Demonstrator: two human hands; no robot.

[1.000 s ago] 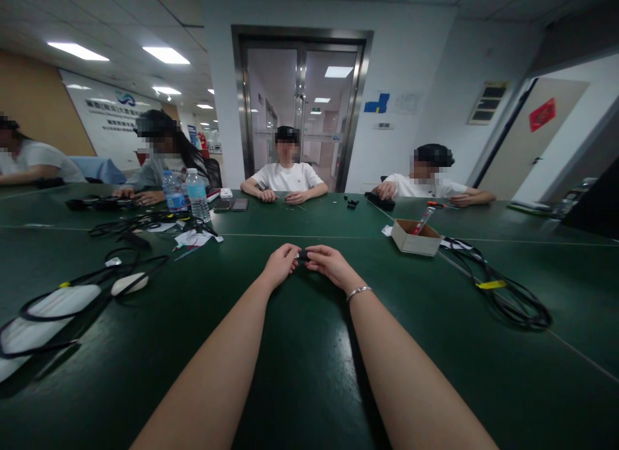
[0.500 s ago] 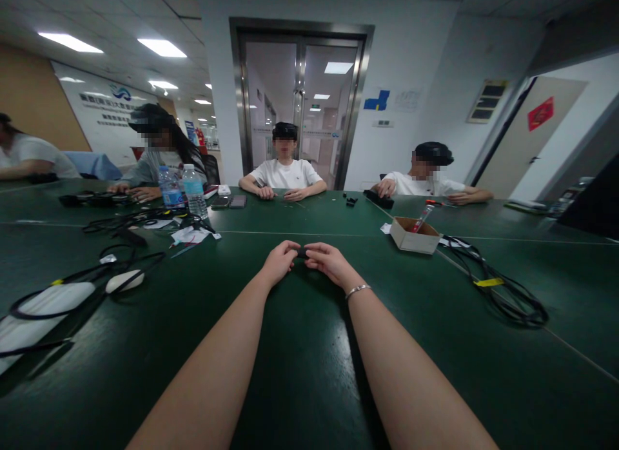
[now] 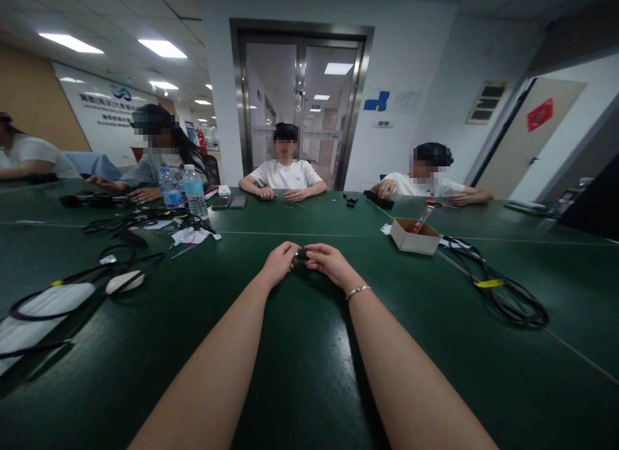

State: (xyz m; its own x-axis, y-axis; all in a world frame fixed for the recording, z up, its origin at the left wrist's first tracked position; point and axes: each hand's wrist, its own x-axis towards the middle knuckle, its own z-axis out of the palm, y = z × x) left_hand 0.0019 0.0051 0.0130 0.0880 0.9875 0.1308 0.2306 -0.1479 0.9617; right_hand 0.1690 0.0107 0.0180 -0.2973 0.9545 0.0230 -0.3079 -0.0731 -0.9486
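Observation:
My left hand and my right hand meet over the middle of the dark green table. Between their fingertips is a small black object, short and narrow, with a light, silvery bit at its left end. Fingers of both hands are closed on it, the left hand at the left end and the right hand at the right end. Its exact kind is too small to make out, and the fingers cover both ends. A silver bracelet circles my right wrist.
Right of my hands stand an open cardboard box holding a red-and-clear tube and a coiled black cable. To the left lie a white mouse, tangled cables and papers, with two water bottles behind. Several people sit across the table.
A silvery bit now shows at the black object's left end, where it looked all black before. The person at the left has shifted a hand outward to the left.

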